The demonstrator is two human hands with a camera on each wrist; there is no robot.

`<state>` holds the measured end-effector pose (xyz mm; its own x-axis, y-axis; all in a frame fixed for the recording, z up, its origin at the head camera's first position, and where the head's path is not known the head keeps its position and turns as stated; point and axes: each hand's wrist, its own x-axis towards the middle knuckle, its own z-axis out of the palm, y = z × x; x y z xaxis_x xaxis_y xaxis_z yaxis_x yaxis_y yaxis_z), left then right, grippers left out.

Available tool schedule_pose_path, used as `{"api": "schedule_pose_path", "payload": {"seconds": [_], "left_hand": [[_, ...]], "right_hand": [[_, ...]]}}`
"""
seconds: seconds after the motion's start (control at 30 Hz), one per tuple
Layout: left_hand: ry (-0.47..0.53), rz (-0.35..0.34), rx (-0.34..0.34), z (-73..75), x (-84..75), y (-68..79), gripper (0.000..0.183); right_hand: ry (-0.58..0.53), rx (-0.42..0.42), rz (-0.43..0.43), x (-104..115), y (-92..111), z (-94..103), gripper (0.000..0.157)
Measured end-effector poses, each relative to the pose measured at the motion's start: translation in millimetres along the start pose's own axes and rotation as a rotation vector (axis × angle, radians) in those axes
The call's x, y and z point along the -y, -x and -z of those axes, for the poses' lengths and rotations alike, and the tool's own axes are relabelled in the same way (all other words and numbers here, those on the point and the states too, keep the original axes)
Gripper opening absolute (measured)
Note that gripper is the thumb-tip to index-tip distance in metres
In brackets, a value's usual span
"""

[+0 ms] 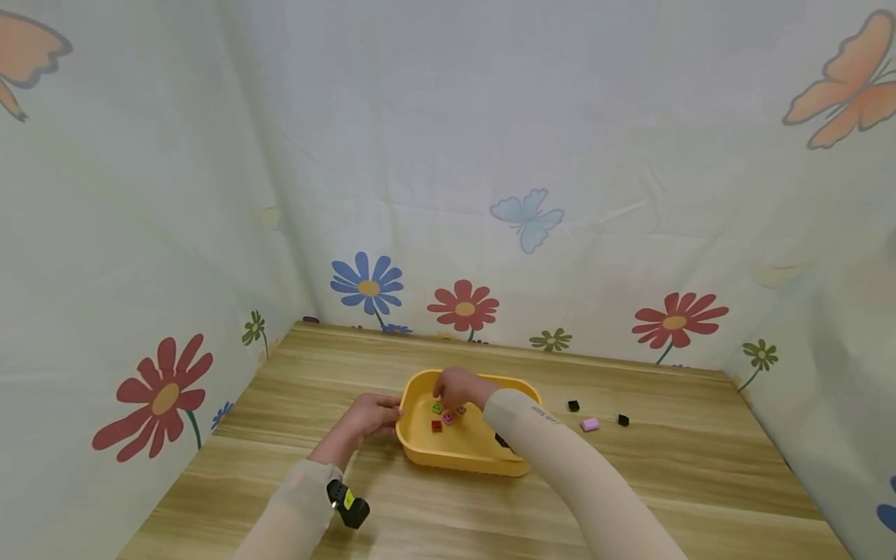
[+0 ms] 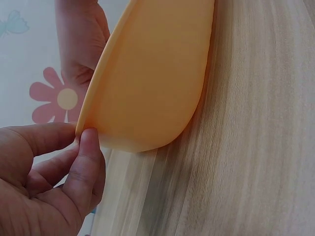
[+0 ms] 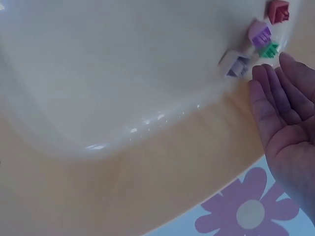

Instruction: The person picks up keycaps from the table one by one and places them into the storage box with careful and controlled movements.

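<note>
A yellow plastic tray [image 1: 462,459] rests on the wooden table. My left hand [image 1: 373,414] pinches its left rim between thumb and fingers; in the left wrist view the thumb [image 2: 90,140] presses the tray's outer wall [image 2: 152,73]. Over the far left part of the tray is my right hand [image 1: 460,384], reaching in. The right wrist view shows this hand [image 3: 290,105] with extended fingers and nothing held, fingertips close to small toy bricks: red [image 3: 278,12], purple [image 3: 260,33], green [image 3: 268,49] and pale grey [image 3: 234,64].
To the tray's right, a pink brick [image 1: 589,425] and two small black pieces [image 1: 574,406] lie on the wooden table [image 1: 700,474]. A flowered white curtain [image 1: 448,155] surrounds the table at the back and sides. My right sleeve [image 1: 560,443] crosses the tray's right part.
</note>
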<state>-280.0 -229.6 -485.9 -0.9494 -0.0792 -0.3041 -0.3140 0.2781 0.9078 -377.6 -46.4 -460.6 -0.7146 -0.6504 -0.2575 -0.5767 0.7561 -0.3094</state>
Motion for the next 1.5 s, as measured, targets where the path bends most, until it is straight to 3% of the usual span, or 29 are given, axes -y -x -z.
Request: {"api": "schedule_pose_path", "payload": {"seconds": [0.27, 0.4, 0.57, 0.77, 0.93, 1.17, 1.5], "left_hand": [[0.002, 0.002, 0.003, -0.9, 3.4, -1.2, 0.038], [0.007, 0.004, -0.005, 0.2, 3.5, -1.4, 0.038], [0.012, 0.003, -0.005, 0.3, 3.1, 0.0, 0.038], [0.006, 0.006, -0.004, -2.8, 5.3, 2.4, 0.037], [0.012, -0.009, -0.009, -4.8, 6.2, 2.0, 0.037], [0.009, -0.02, 0.003, -3.1, 3.0, 2.0, 0.038], [-0.011, -0.024, 0.013, -0.7, 0.9, 1.4, 0.039]], "right_hand": [[-0.151, -0.006, 0.014, -9.5, 12.5, 18.6, 0.025], [-0.155, -0.054, 0.065, -13.9, 23.1, 33.9, 0.025], [-0.161, -0.111, 0.119, -21.7, 42.9, 51.8, 0.027], [-0.239, -0.196, 0.097, -33.6, 78.1, 63.0, 0.027], [-0.309, -0.291, 0.095, -47.8, 109.6, 66.1, 0.025], [-0.367, -0.351, 0.097, -76.6, 147.8, 62.8, 0.027], [-0.385, -0.413, 0.053, -102.0, 183.7, 47.7, 0.023]]}}
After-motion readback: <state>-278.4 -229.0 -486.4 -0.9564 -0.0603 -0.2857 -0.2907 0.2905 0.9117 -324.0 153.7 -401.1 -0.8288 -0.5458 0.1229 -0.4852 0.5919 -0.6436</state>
